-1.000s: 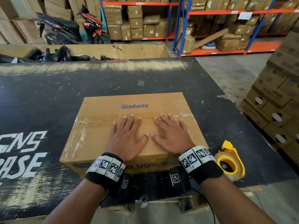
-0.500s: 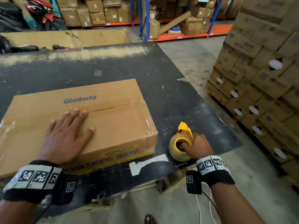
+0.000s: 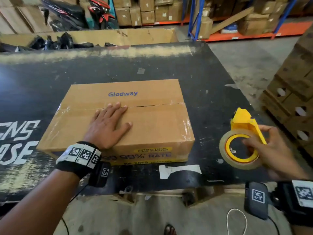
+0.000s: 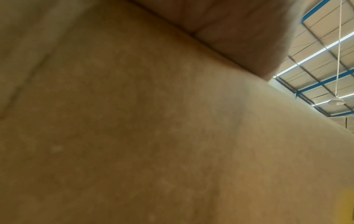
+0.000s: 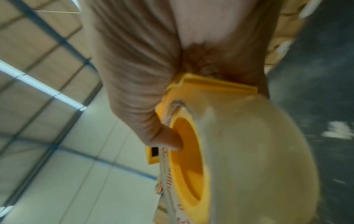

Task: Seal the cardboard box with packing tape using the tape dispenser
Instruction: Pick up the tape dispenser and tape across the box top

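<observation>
A brown cardboard box (image 3: 152, 122) printed "Glodway" lies on the black table (image 3: 208, 92), its top flaps closed with a seam running across. My left hand (image 3: 110, 124) lies flat on the box top, fingers straight, fingertips at the seam. To the right of the box, my right hand (image 3: 264, 146) grips a yellow tape dispenser (image 3: 243, 126) loaded with a clear tape roll (image 3: 225, 155), lifted above the table's right front corner. In the right wrist view my thumb hooks into the dispenser (image 5: 193, 159) core. The left wrist view shows only box cardboard (image 4: 153, 136) close up.
A white paper scrap (image 3: 177, 171) lies on the table in front of the box. Stacked cartons on a pallet (image 3: 293, 92) stand close on the right. A large open carton (image 3: 94, 37) sits behind the table, with shelving racks (image 3: 237, 16) and a motorbike (image 3: 81, 12) beyond.
My right hand left the box top, reached right to the tape dispenser on the table and now holds it lifted. My left hand stayed flat on the box.
</observation>
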Available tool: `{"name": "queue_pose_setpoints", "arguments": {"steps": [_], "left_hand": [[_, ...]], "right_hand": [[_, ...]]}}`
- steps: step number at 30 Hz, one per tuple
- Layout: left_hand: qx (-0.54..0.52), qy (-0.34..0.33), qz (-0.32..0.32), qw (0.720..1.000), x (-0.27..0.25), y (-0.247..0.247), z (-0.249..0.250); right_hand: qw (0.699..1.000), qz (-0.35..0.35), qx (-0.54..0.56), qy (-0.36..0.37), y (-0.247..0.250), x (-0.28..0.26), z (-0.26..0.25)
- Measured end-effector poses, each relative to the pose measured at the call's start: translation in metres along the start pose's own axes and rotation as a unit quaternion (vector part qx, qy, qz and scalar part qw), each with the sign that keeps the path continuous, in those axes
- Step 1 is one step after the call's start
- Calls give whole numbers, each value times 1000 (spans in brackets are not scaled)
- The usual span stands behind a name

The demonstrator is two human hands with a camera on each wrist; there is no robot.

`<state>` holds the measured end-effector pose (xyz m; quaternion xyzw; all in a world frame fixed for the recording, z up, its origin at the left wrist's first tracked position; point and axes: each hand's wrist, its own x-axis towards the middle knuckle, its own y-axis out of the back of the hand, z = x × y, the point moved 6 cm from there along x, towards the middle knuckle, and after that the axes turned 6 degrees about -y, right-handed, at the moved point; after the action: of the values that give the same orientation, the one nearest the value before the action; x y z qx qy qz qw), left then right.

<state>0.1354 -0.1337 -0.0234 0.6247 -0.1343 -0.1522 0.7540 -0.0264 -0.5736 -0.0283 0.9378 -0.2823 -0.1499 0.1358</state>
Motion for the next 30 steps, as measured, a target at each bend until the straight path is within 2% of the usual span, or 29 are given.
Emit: {"name": "queue_pose_setpoints", "arguments": {"steps": [4,6,11,16,21,24,26,30], "left_hand": [[-4,1,-11,1000,2,0,0],[-8,0,-15,1000,1,0,-1],[-41,-13,-50,998,2,5,-3],[-127,-39,-99,986,-10,32,-27],[-28,-32,-105,994,-27,76,-116],[-1,-56,-128,990,-38,79,-164],[-2,-89,-137,987,-44,73,-176],[-19,-133,-101,986,-37,67,-187]], "right_hand": [[981,-108,14,158,-35,-3,-96],[961,-141,-56,232,-72,-7,-136],[908,-199,-133,343,-179,-7,-190],[879,-239,-213,354,-233,-2,-197],[857,-246,-283,355,-245,-4,-193],[850,-254,-293,358,-252,-11,-201],[843,-266,-299,360,-268,-17,-211],[821,-309,-282,389,-339,-38,-238]]}}
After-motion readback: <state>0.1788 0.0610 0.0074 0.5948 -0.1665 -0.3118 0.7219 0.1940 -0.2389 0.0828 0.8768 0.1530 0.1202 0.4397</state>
